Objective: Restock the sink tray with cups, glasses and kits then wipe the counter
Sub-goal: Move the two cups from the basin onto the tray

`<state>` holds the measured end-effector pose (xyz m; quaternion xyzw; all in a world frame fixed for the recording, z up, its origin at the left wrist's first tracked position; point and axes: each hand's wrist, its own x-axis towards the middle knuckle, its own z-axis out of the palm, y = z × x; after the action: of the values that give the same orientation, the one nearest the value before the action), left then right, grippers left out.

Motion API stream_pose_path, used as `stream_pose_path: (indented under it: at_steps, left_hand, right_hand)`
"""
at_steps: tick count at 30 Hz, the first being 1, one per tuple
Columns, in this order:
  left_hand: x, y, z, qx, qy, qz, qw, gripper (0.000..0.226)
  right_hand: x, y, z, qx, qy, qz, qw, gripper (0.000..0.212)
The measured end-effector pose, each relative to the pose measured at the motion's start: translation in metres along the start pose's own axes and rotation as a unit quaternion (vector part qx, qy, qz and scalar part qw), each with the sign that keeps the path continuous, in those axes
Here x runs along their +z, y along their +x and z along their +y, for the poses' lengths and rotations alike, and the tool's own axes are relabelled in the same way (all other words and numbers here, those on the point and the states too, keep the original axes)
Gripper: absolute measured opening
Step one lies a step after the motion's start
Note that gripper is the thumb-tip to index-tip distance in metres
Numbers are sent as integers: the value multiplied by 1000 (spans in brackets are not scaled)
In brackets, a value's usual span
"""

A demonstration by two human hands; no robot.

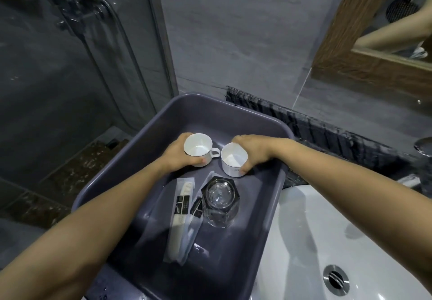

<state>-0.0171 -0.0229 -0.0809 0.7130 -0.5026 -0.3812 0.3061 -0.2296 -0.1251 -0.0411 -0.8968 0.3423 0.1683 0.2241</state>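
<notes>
A grey-purple plastic tub (pixel 131 159) rests on the left part of the sink counter. Inside it, my left hand (pixel 177 153) grips a white cup (pixel 198 146) with its handle pointing right. Beside it, my right hand (pixel 251 150) holds a second white cup (pixel 233 159). Nearer to me in the tub stands a clear glass (pixel 219 197) on a black hexagonal coaster. Left of the glass lie wrapped kits: a white comb (pixel 181 208) and a toothbrush packet (pixel 191 229).
The white sink basin (pixel 327 241) with its metal drain (pixel 335 280) lies at lower right. A dark marble counter edge (pixel 327 133) runs behind. A faucet (pixel 424 145) is at the right edge, a wood-framed mirror (pixel 350 42) above, and the glass shower wall (pixel 70 66) at left.
</notes>
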Motion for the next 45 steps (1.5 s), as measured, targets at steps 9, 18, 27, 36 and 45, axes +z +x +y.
stream_pose_path:
  at_steps: [9, 18, 27, 36, 45]
  left_hand:
    - [-21, -20, 31, 16, 13, 10, 1000, 85]
    - [-57, -71, 107, 114, -11, 9, 993, 54]
    - [-53, -139, 190, 174, -8, -30, 984, 57]
    - [10, -190, 264, 244, 10, -106, 964, 67]
    - [129, -223, 358, 329, 89, -143, 929, 93]
  right_hand:
    - [-31, -42, -16, 12, 81, 98, 992, 70]
    - [-83, -124, -55, 21, 112, 203, 973, 55]
    - [-105, -245, -78, 72, 114, 281, 950, 57]
    - [-85, -387, -59, 162, 122, 309, 929, 60]
    - [-51, -535, 6, 248, 159, 323, 900, 64]
